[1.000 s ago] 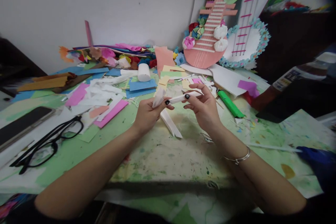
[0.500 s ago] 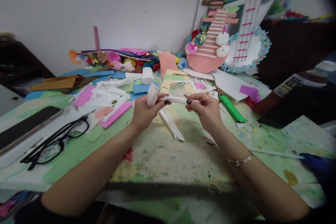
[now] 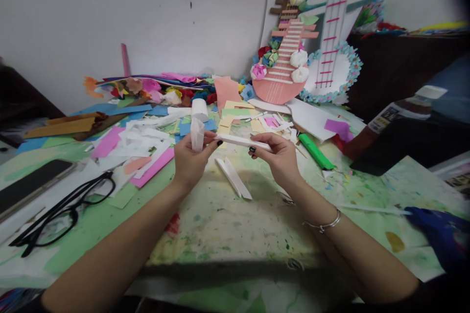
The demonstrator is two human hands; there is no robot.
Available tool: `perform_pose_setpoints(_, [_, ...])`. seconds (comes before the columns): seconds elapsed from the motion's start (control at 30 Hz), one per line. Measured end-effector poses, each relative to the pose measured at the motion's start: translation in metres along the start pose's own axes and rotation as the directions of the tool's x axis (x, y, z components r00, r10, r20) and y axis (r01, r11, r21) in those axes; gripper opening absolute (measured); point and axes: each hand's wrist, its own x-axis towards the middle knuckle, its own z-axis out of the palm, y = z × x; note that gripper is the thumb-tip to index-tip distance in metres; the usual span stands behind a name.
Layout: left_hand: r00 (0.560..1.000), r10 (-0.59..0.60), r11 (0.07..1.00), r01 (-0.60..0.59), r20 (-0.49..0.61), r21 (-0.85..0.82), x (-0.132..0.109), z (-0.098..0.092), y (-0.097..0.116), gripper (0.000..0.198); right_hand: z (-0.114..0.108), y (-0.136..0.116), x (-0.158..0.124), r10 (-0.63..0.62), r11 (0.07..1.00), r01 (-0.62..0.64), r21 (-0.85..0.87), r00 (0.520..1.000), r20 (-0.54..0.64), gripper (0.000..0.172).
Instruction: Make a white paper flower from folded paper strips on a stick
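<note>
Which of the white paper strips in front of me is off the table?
The strip pinched between left hand and right hand; the other two strips lie on the table below.

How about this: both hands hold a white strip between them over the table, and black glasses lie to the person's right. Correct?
Not quite. The glasses lie to the person's left, not the right, as the head view shows. The rest holds: the left hand and right hand hold the white strip between them over the table.
</note>
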Motion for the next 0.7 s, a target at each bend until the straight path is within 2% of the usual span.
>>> perform_pose_setpoints(0.13, [1.0, 0.009, 0.998, -0.008, -0.027, 0.058, -0.0007, 0.0, -0.0015, 0.027, 0.0001, -0.001, -0.0014, -0.008, 1.0, 0.008, -0.025, 1.0, 0.012, 0.017])
perform_pose_setpoints(0.27, [1.0, 0.014, 0.995, -0.014, -0.008, 0.098, -0.002, 0.0004, -0.005, 0.028, -0.0002, -0.0026, -0.0021, 0.004, 0.997, -0.004, -0.077, 1.0, -0.005, 0.018])
perform_pose_setpoints(0.5, [0.999, -0.006, 0.996, 0.002, 0.049, 0.087, -0.005, 0.002, -0.0053, 0.031, -0.0004, -0.0028, -0.0018, 0.008, 0.994, -0.009, -0.11, 1.0, -0.004, 0.018])
perform_pose_setpoints(0.7, [0.999, -0.028, 1.0, 0.029, 0.017, -0.009, -0.0006, 0.0005, -0.0067, 0.025, -0.0015, -0.0053, -0.0018, -0.021, 0.996, 0.022, -0.087, 1.0, 0.011, 0.022])
